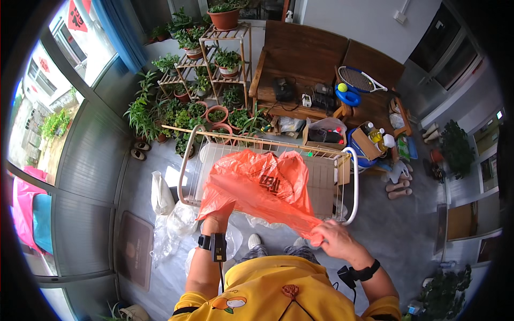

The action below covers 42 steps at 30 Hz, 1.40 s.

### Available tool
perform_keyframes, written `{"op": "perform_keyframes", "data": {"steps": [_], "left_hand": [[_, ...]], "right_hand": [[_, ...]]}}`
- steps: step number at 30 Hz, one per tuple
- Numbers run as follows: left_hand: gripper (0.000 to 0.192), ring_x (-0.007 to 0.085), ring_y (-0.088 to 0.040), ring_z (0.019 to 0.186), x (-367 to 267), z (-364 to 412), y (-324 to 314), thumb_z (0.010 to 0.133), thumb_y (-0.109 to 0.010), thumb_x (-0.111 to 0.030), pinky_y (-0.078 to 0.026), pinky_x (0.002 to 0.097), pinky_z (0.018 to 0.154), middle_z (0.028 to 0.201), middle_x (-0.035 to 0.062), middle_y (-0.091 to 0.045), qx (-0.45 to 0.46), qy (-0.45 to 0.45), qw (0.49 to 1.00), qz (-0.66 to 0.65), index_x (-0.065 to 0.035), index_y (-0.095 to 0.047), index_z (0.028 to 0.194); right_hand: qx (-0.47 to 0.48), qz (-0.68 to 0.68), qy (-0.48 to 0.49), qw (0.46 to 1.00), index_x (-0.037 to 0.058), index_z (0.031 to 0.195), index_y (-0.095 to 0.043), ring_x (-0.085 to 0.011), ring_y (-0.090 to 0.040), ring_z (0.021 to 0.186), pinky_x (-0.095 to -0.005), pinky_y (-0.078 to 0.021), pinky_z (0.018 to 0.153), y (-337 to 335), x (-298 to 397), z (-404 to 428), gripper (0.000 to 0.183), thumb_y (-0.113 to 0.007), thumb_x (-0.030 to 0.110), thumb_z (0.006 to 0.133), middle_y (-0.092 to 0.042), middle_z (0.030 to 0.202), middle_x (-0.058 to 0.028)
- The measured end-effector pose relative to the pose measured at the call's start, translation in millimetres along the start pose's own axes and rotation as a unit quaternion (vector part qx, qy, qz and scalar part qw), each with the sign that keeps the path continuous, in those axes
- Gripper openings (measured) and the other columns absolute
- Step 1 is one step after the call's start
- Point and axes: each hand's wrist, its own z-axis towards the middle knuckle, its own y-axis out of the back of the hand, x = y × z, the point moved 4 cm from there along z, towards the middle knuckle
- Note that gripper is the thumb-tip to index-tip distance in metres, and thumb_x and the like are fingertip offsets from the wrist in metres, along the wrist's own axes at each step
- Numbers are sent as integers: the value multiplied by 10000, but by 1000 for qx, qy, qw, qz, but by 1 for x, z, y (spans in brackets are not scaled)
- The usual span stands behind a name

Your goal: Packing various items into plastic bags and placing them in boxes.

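A red-orange plastic bag [257, 184] with dark printing is spread out in front of my body, above a white wire drying rack [353, 184]. My right hand [335, 240] pinches the bag's lower right corner and pulls it into a taut fold. My left hand [218, 220] reaches into or under the left side of the bag. The plastic covers its fingers, so their grip is hidden. Under the rack's wires lie flat cardboard [319, 196] pieces.
Crumpled clear plastic bags [180, 220] lie on the floor at left, beside a doormat [135, 250]. Potted plants [217, 114] crowd a tiered stand behind the rack. A wooden bench [297, 52] holds a tennis racket [357, 79]. Boots [398, 189] stand at right.
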Motion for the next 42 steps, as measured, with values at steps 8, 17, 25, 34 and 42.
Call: {"op": "perform_keyframes", "data": {"steps": [8,17,25,34,42], "left_hand": [[378,232,-558,1172,2,15,-36,993,-543,-307,-487,378,998,1314,82,-558,35,-7,997,-73,-73,-521,1289],[394,219,-596,1069,25,3,-25,971,-569,-336,-522,378,930,1186,64,-602,-10,-92,995,25,-100,-516,1282],[341,204,-605,1015,19,-4,-20,974,-563,-316,-524,361,885,1139,50,-612,7,-66,997,39,-101,-540,1237],[284,188,-614,955,-23,-24,-32,977,-557,-293,-527,341,833,1086,34,-624,44,-112,992,40,-101,-566,1186],[239,173,-623,901,-47,-29,-32,979,-551,-273,-529,324,787,1039,19,-634,63,-148,986,50,-101,-590,1141]], "right_hand": [[147,280,-86,945,54,992,-646,-108,-620,799,-283,-504,760,16,-17,31,151,-685,172,906,-680,872,-22],[-39,422,-249,871,66,1476,-326,-158,-592,994,-321,-508,741,31,-30,124,736,-711,292,891,-580,1208,-94],[-13,465,-229,855,62,1392,-457,-129,-611,813,-279,-495,690,1,-49,132,590,-699,84,855,-654,1025,-62],[-205,257,-228,917,19,942,-683,-165,-648,717,-313,-515,619,0,-81,118,165,-628,163,883,-691,843,-61],[-266,502,-280,774,63,945,-593,-137,-605,812,-310,-505,610,-11,-103,91,100,-574,157,915,-619,922,-38]]}}
